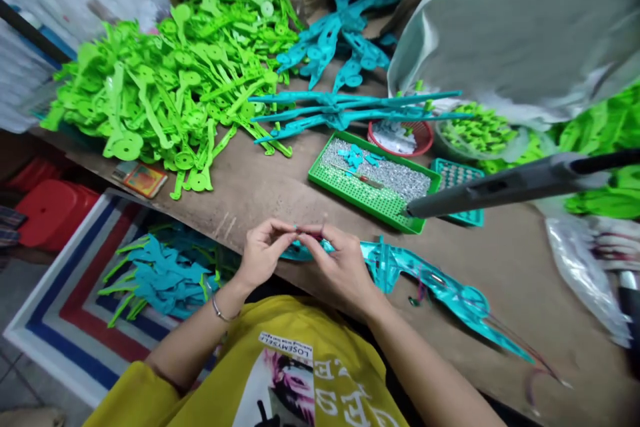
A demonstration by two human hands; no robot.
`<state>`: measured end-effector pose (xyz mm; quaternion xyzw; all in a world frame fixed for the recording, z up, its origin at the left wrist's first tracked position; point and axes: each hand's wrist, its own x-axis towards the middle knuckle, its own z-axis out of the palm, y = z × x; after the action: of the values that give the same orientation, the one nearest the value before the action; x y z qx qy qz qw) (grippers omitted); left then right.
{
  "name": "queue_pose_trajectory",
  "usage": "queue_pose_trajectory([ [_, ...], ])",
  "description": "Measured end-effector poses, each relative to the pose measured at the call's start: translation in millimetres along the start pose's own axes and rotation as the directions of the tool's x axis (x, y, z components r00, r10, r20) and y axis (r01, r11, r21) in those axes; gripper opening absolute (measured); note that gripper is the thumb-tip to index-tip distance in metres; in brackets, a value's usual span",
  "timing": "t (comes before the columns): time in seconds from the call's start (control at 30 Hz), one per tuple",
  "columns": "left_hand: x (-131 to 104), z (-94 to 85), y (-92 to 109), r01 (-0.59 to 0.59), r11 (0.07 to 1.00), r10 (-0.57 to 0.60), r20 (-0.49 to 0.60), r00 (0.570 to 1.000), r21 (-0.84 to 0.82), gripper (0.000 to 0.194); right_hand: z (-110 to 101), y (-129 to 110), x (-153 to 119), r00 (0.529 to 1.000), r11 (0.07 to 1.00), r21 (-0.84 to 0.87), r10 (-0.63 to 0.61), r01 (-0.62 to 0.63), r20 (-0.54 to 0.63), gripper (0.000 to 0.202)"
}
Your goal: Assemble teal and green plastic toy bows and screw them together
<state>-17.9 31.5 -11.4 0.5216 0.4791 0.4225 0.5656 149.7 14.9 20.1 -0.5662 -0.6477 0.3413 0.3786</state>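
My left hand (265, 252) and my right hand (340, 263) meet at the front edge of the table, fingertips pinched together. Something small and thin is between them, too small to make out; a dark reddish string shows by my right fingers. Behind and beside my right hand lies a long turquoise plastic bow-shaped part (430, 277), its left end partly hidden by my hands. Thin reddish strings (525, 347) trail from its right end. Beyond my hands sits a green tray (350, 197) holding small silver pieces, some turquoise bits and a small tool with a reddish handle.
Bright green plastic parts (150, 93) are heaped at the back left. Turquoise parts (345, 40) lie at the back middle. A grey rod-like tool (500, 187) hangs over the right side. A red basket (427, 137) stands behind the tray. Below left, a striped box (65, 320) holds more parts.
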Motion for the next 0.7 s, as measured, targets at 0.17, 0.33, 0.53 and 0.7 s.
queue_pose_trajectory([
  [0.17, 46.0, -25.6, 6.5, -0.243, 0.865, 0.203, 0.137, 0.970, 0.439, 0.019, -18.2, 14.7, -4.2, 0.993, 0.996, -0.028, 0.085, -0.088, -0.083, 0.021],
  [0.33, 155.8, -68.0, 22.6, -0.118, 0.639, 0.262, -0.071, 0.963, 0.760, 0.043, -46.0, 29.9, -9.6, 0.978, 0.990, -0.022, 0.138, -0.142, -0.155, 0.027],
  [0.53, 219.8, -80.9, 21.1, 0.032, 0.499, 0.161, -0.129, 0.978, 0.866, 0.050, -57.5, 29.5, -21.3, 0.966, 0.986, -0.001, 0.162, -0.165, -0.202, 0.027],
  [0.7, 205.5, -81.9, 21.1, 0.082, 0.456, 0.151, -0.168, 0.974, 0.886, 0.024, -61.1, 39.5, -27.2, 0.949, 0.977, 0.024, 0.212, -0.212, -0.234, 0.027],
])
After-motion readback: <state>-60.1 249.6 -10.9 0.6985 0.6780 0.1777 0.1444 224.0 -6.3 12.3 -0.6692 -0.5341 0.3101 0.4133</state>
